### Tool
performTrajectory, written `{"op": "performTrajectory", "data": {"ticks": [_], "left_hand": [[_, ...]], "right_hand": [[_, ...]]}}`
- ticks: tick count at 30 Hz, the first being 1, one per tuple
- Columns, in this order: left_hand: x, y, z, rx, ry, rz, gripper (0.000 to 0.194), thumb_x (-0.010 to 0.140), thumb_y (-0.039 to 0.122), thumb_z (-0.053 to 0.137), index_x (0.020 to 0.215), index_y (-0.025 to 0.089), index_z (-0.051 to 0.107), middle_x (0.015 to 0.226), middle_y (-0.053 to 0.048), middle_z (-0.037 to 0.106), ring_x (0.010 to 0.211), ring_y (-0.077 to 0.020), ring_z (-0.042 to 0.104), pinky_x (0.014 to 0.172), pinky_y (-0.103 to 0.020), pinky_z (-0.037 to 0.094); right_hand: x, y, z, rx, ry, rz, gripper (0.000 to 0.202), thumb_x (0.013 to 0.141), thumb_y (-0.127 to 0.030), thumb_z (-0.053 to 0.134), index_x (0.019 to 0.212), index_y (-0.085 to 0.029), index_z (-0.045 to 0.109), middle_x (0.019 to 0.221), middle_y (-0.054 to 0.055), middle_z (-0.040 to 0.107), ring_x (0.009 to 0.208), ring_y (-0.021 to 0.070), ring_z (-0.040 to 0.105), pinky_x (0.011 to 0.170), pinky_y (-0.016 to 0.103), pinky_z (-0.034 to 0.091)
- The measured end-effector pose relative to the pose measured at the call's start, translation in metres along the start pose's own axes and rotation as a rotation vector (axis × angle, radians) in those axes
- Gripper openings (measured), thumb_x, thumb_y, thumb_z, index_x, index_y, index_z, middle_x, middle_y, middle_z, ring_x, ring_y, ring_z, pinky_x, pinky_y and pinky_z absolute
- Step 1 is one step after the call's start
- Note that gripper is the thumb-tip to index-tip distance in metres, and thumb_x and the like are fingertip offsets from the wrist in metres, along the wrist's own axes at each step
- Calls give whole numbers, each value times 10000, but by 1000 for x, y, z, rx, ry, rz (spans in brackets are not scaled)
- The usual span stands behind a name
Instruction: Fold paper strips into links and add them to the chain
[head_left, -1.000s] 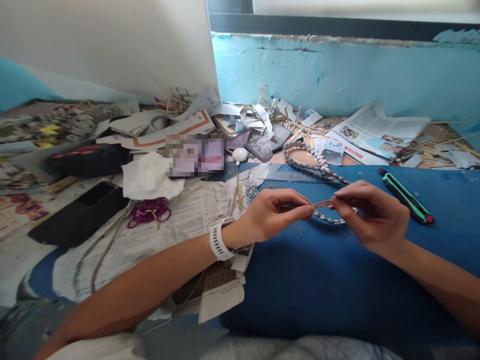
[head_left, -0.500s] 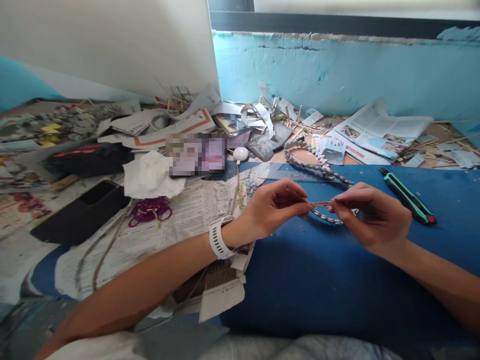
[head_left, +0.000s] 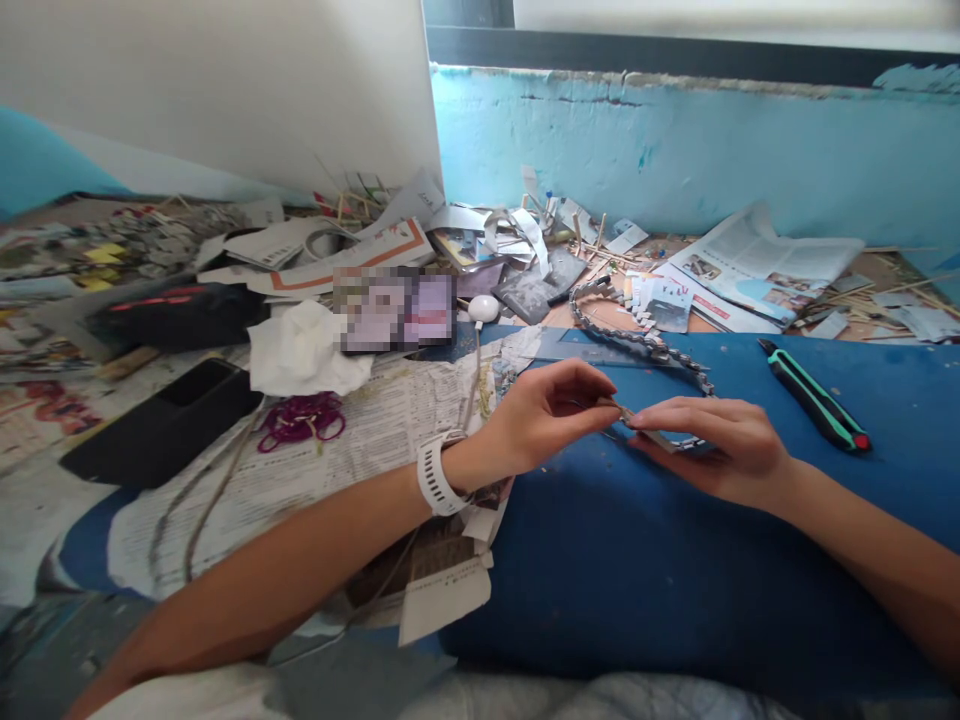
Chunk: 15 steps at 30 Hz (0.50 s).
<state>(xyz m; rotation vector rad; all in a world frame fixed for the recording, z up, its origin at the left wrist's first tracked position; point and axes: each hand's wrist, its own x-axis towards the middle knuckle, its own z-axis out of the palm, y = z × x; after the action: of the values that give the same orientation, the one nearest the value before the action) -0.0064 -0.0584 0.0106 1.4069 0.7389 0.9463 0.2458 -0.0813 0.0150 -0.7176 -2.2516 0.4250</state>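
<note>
A long chain of folded paper links [head_left: 611, 330], grey and white, curves across the back of the blue mat and down behind my right hand. My left hand [head_left: 555, 415], with a white watch at the wrist, pinches the end of a small folded paper strip [head_left: 624, 412] between thumb and fingertips. From the other side, my right hand [head_left: 712, 445] closes on the same strip, its fingers stretched along it and the thumb beneath. Part of the chain shows under the right palm. The exact join between strip and chain is hidden by the fingers.
A green and black utility knife [head_left: 817, 395] lies at the right. Left of the mat are a crumpled white tissue [head_left: 304, 350], purple thread [head_left: 301, 422], a black case [head_left: 161, 425] and newspaper [head_left: 375, 430]. Behind are paper scraps, thin sticks and a folded newspaper [head_left: 757, 265].
My right hand has shifted slightly left and turned, its fingers now flatter over the strip. The strip tilts down to the right. My left hand stays nearly in place.
</note>
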Motion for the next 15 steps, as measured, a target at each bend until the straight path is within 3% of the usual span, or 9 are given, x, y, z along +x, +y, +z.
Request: {"op": "performTrajectory", "data": {"ticks": [6, 10, 15], "left_hand": [[1, -4, 0, -141, 0, -71, 332, 796, 295, 881, 1029, 132, 709, 932, -79, 798, 866, -201, 789, 848, -342, 646], [0, -7, 2, -181, -14, -57, 297, 809, 278, 871, 1016, 132, 717, 914, -72, 801, 861, -197, 793, 845, -336, 653], [-2, -6, 4, -112, 35, -42, 320, 780, 315, 892, 1002, 143, 739, 932, -70, 802, 895, -211, 791, 839, -330, 658]], "right_hand": [[-1, 4, -2, 17, -196, -66, 359, 953, -141, 677, 1270, -296, 741, 1219, 56, 793, 1014, 219, 798, 883, 312, 656], [-1, 3, 0, -14, -171, -114, 331, 952, -140, 688, 1248, -280, 740, 1190, 76, 795, 987, 219, 795, 852, 311, 650], [5, -8, 6, 101, -63, 80, 219, 973, -158, 669, 1141, -274, 748, 1116, 61, 783, 958, 187, 775, 854, 296, 641]]}}
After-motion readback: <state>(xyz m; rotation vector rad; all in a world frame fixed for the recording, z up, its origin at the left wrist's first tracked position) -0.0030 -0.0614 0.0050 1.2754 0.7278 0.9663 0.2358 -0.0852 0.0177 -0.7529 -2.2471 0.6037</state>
